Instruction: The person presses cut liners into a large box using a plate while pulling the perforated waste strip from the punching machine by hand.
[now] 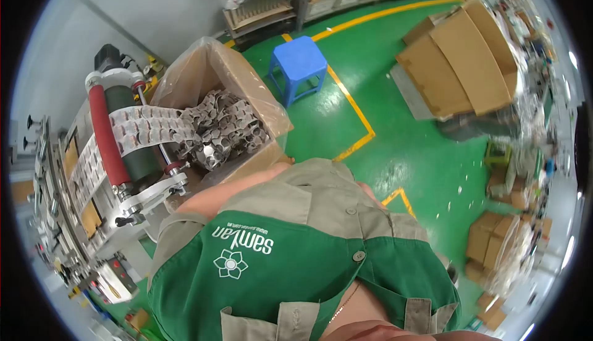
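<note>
My left forearm reaches across in front of the shirt, beside the near side of a carton (262,91). Only a little of my left hand (285,163) shows past the grey cloth, close to the carton's near corner; its fingers are hidden. Of my right hand (367,190) just a sliver of skin appears at the shirt's other edge. What either hand holds cannot be seen. The carton has a clear plastic liner and contains a heap of curled, die-cut waste strip (225,128). A printed strip (148,128) runs into it from the machine's rollers.
The machine at left has a red roller (106,134) and a dark roller (139,171). A blue stool (301,60) stands on the green floor beyond the carton. Large cardboard boxes (457,57) are stacked at right, with smaller boxes (491,239) nearer. Shelving (262,11) lines the back.
</note>
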{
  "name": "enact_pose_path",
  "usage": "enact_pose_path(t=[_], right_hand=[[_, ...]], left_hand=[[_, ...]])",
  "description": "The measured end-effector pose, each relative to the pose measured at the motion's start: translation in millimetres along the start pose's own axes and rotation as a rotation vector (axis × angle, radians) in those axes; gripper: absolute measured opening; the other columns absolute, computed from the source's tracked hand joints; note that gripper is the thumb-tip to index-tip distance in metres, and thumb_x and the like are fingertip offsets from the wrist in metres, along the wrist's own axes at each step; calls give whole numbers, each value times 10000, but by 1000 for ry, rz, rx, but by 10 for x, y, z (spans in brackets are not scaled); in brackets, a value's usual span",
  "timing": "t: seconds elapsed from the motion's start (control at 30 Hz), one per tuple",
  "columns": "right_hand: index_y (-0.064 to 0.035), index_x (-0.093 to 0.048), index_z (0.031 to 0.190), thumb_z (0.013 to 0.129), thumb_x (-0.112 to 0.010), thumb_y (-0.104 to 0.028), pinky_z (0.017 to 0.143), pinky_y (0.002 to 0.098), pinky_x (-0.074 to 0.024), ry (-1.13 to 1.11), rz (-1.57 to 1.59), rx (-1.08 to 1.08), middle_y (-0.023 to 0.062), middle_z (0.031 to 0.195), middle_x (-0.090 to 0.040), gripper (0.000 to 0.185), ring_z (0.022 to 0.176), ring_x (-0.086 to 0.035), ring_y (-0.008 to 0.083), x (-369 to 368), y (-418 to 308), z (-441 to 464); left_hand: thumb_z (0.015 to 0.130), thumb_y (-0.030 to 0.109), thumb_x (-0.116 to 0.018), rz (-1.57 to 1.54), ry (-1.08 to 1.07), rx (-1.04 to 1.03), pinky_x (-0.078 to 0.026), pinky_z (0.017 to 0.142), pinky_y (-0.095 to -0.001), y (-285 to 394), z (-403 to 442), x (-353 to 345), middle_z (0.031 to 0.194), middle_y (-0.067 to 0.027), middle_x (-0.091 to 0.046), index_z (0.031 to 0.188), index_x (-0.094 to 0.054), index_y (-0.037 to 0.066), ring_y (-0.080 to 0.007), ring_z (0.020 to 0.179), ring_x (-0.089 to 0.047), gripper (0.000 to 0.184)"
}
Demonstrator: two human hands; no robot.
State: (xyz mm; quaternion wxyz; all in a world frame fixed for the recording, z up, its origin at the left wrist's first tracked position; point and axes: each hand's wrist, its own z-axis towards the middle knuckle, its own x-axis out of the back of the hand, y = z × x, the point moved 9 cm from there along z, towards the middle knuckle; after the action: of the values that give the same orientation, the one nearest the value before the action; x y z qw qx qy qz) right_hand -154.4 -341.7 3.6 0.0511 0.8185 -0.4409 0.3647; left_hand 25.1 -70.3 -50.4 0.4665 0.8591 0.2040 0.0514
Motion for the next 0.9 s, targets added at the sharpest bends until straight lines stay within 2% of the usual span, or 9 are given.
enact_pose_path(t=[0.07, 0.17, 0.2, 0.3, 0.4, 0.57, 0.67, 0.8, 0.9], right_hand=[[-108, -569, 1123, 817, -562, -334, 772, 391, -463, -39, -67, 65, 112, 1018, -634, 380, 912, -608, 245, 448, -244, 450], [-95, -571, 1115, 823, -556, -318, 769, 382, -463, -130, -163, 165, 106, 1017, -633, 368, 907, -606, 233, 963, -582, 1067], [-90, -572, 1112, 825, -554, -312, 768, 379, -463, -161, -212, 210, 104, 1017, -632, 363, 905, -605, 229, 1126, -736, 1307], [-77, -575, 1104, 831, -549, -296, 765, 370, -464, -295, -373, 351, 97, 1016, -631, 351, 900, -602, 217, 1503, -1279, 1915], [-63, -577, 1095, 837, -543, -280, 762, 361, -464, -422, -506, 469, 91, 1016, -630, 339, 895, -599, 204, 1749, -1881, 2357], [-41, -582, 1081, 846, -533, -254, 757, 347, -465, -646, -622, 594, 80, 1015, -628, 321, 886, -595, 184, 1645, -2783, 2731], [-28, -585, 1073, 852, -527, -238, 754, 338, -465, -810, -543, 578, 74, 1014, -627, 310, 881, -592, 172, 1403, -3265, 2665], [-10, -588, 1061, 860, -519, -217, 751, 326, -466, -1093, -173, 357, 65, 1013, -626, 297, 874, -589, 156, 1221, -3754, 2431], [3, -591, 1053, 866, -513, -201, 748, 317, -466, -1136, -211, 339, 59, 1012, -625, 287, 869, -586, 143, 1188, -4149, 2294]], left_hand=[[867, 323, -480, -175, 132, -12, -427, 829, -344, 448, -210, 209, 1024, -101, -625, 1037, -613, 44, -222, 911, -579, 353], [874, 321, -480, -493, 357, -173, -432, 837, -333, 1212, -653, 451, 1056, -80, -615, 1095, -592, 53, -197, 905, -573, 366], [869, 315, -484, -398, 426, -65, -427, 840, -336, 998, -423, 504, 1060, -86, -614, 1093, -590, 47, -204, 919, -569, 365], [848, 298, -504, -679, 457, 270, -412, 858, -341, -122, 490, 282, 1091, -108, -603, 1103, -581, 41, -227, 974, -554, 370], [849, 295, -505, -737, 686, 148, -412, 858, -340, 416, 440, 287, 1089, -108, -604, 1105, -580, 41, -226, 974, -554, 368], [850, 290, -507, -928, 895, 109, -412, 859, -338, 677, 130, 34, 1085, -108, -605, 1108, -578, 41, -225, 974, -556, 365], [851, 287, -508, -1014, 975, 79, -413, 859, -337, 622, -5, -84, 1083, -108, -606, 1110, -577, 42, -224, 974, -556, 364], [852, 283, -509, -1088, 1027, -1, -413, 860, -336, 571, 70, 59, 1080, -108, -607, 1113, -576, 42, -223, 974, -557, 361], [853, 280, -510, -1143, 1078, -75, -413, 860, -335, 587, 139, 189, 1078, -108, -607, 1115, -575, 42, -222, 974, -558, 360]])
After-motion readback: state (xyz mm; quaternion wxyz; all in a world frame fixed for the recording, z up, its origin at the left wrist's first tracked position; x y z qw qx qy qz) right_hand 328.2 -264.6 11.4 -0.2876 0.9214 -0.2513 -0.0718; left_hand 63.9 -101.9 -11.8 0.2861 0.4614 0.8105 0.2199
